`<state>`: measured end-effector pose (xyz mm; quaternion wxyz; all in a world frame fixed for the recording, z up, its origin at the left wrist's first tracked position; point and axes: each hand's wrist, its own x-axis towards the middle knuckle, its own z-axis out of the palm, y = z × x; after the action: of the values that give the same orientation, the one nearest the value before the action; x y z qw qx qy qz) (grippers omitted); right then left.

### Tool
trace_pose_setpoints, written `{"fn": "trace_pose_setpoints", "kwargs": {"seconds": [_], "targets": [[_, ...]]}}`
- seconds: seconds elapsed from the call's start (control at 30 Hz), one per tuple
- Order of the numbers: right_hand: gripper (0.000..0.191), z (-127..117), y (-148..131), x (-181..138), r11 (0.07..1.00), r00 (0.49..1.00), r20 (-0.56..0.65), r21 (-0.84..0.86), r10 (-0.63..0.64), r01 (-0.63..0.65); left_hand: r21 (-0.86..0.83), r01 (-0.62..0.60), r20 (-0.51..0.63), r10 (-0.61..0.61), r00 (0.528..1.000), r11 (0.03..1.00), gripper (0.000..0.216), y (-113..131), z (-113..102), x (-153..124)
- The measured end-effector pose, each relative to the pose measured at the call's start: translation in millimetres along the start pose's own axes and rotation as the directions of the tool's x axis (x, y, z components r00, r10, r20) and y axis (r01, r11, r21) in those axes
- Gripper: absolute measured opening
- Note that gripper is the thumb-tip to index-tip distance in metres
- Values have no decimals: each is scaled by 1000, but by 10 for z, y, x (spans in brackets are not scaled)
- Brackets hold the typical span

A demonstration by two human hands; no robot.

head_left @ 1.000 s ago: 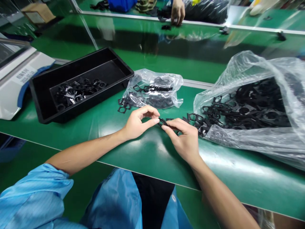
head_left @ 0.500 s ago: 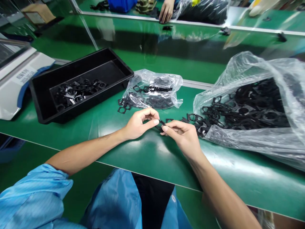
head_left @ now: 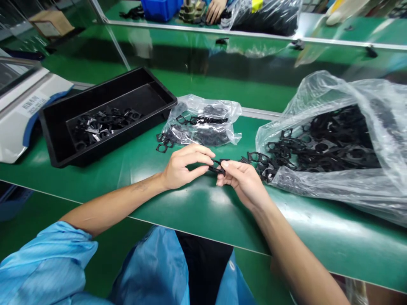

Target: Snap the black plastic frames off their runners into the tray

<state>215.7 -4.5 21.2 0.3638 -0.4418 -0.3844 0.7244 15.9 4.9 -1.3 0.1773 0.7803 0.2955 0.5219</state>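
Between my two hands, above the green tabletop (head_left: 203,212), is a small black plastic ring-shaped part (head_left: 216,169). My right hand (head_left: 243,180) pinches it between thumb and fingers at its right side. My left hand (head_left: 186,167) has its fingertips and thumb on the part's left edge. Just right of my right hand, loose black parts (head_left: 262,163) spill from the mouth of a large clear plastic bag (head_left: 321,184). Beyond my left hand lies a smaller clear bag (head_left: 206,133) with similar parts in and on it.
A black tray (head_left: 110,146) with a pile of black parts stands at the left, beside a white and blue machine (head_left: 34,106). A few loose parts (head_left: 162,146) lie by the small bag. Across the divider, another person's hand (head_left: 216,10) rests near a blue bin (head_left: 162,8).
The black part has turned and shows more of its ring shape. My left fingers have straightened somewhat, and my right thumb has shifted up on the part. The view has moved slightly.
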Motion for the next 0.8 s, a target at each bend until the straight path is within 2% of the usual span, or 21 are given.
{"fn": "trace_pose_setpoints", "kwargs": {"seconds": [0.07,0.13,0.23,0.3,0.37,0.5,0.63,0.7,0.8], "targets": [[42,0,23,3,998,1000,-12,-55,-14,13,-9,-43,8,43,999,999,5,0,6,-1],[44,6,41,3,983,991,-67,-155,-113,101,-23,-36,-3,36,999,999,5,1,11,-1],[43,25,46,-18,890,925,-118,-340,-361,303,-33,68,-21,-69,997,997,3,0,10,1],[38,35,42,-41,810,879,-71,-431,-471,399,-51,160,-34,-162,986,986,4,-3,8,1],[30,37,45,-60,747,849,-12,-482,-528,457,-98,248,-40,-253,967,964,8,-8,14,-1],[13,15,60,-71,690,817,6,-533,-576,491,-231,368,17,-375,927,900,15,-16,37,-3],[8,-24,42,-54,680,816,0,-554,-578,481,-338,479,135,-462,876,810,21,-19,47,2],[10,-37,37,-37,718,835,-24,-523,-550,459,-358,534,177,-506,844,766,23,-23,53,0],[17,-32,57,-9,805,889,-48,-449,-455,388,-366,583,194,-553,810,725,25,-36,73,-14]]}}
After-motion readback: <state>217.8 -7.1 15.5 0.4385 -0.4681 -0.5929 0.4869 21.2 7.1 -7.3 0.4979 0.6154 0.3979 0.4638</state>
